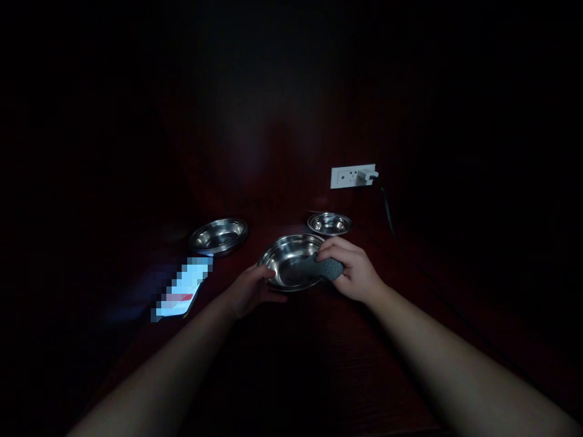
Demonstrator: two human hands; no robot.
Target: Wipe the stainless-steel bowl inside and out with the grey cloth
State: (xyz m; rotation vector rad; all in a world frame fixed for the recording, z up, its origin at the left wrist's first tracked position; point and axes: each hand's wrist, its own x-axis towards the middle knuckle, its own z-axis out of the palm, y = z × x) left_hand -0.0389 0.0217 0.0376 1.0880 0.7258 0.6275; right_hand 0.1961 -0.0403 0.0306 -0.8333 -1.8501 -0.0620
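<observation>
A shiny metal bowl (289, 252) is held tilted above the dark red table. My left hand (252, 291) grips its left rim, thumb on the inside and fingers underneath. In my right hand (353, 267) is a bunched grey-green cloth (331, 267), pressed at the right side of the bowl, partly over its inside. The fingers of my right hand are wrapped round the cloth, and the far rim there is partly hidden behind them.
Stacked metal bowls (218, 235) stand at the left. Behind the held bowl is a smaller metal bowl (330, 223). A lit phone (184, 288) lies at the left. On the back wall a socket (346, 176) carries a charger (367, 175), its cable (388, 212) running down to the right.
</observation>
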